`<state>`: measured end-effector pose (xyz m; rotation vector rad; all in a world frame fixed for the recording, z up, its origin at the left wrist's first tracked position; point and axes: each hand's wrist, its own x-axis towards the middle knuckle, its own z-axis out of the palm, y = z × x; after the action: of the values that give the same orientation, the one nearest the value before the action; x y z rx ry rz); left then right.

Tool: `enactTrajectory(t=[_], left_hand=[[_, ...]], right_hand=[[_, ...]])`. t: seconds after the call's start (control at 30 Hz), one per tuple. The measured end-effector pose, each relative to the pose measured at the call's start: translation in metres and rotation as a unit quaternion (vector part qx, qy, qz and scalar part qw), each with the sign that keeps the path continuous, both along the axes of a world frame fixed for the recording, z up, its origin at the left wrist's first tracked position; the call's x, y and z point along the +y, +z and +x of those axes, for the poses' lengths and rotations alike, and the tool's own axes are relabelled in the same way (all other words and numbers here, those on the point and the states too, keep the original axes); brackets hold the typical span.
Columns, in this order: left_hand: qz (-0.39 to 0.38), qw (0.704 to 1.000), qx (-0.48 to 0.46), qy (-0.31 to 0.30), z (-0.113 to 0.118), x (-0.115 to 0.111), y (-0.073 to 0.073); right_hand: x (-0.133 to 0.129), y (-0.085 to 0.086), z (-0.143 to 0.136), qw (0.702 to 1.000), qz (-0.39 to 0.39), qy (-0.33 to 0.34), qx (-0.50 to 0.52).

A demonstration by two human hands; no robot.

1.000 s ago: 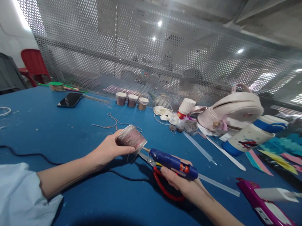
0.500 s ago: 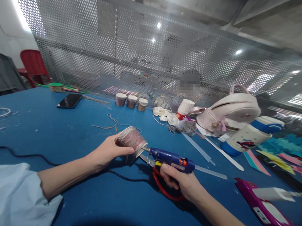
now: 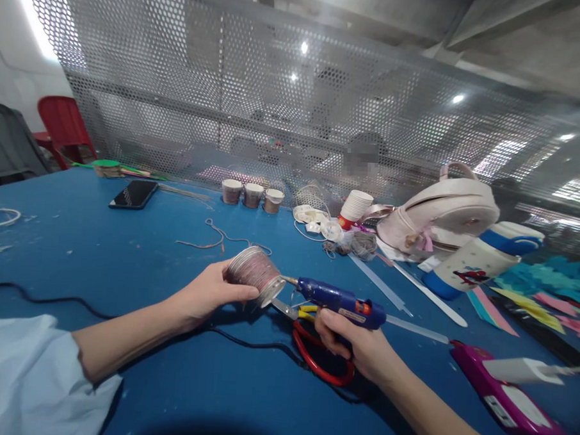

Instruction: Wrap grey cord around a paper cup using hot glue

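The cup (image 3: 255, 274), on which thread is wound, is held in the left hand (image 3: 212, 291), over the bench (image 3: 167, 385). It is kept tilted between the two hands, with one end turned toward the right hand (image 3: 349, 335). The left hand is opened only as wide as the cup requires; the thumb is laid along the near side, and the other fingers are mostly hidden. By the right hand, closed around its handle, the glue gun (image 3: 332, 295) is gripped. Its nozzle (image 3: 290, 280) is pointed at the edge of the cup's right end; whether contact is made cannot be told. A glue stick (image 3: 417, 329) is seen at its back. Below it, the scissors (image 3: 309, 358) are placed, with the blades directed to the cup. Beyond the cup, a loose string (image 3: 215, 235) is laid.
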<state>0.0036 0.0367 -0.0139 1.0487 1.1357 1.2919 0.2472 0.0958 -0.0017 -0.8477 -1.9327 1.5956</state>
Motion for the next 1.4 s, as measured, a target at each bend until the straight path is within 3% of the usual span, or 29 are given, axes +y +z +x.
enactTrajectory(t=[0.23, 0.77, 1.1, 1.4], left_hand=[[0.001, 1.000, 0.006, 0.017, -0.0008, 0.0018, -0.0025], [-0.019, 1.000, -0.017, -0.013, 0.0019, -0.0003, 0.0007], [-0.031, 0.998, -0.035, 0.033, 0.0018, 0.0036, -0.0030], [-0.033, 0.998, -0.048, 0.014, 0.0028, 0.0029, -0.0055]], right_hand=[[-0.0005, 0.0005, -0.0008, 0.998, -0.006, 0.018, -0.059], [0.0006, -0.0026, -0.0004, 0.999, 0.018, 0.009, -0.051], [0.0001, 0.0001, -0.0031, 0.998, 0.000, 0.014, -0.056], [0.0021, -0.0064, -0.0048, 0.998, 0.011, -0.003, -0.060]])
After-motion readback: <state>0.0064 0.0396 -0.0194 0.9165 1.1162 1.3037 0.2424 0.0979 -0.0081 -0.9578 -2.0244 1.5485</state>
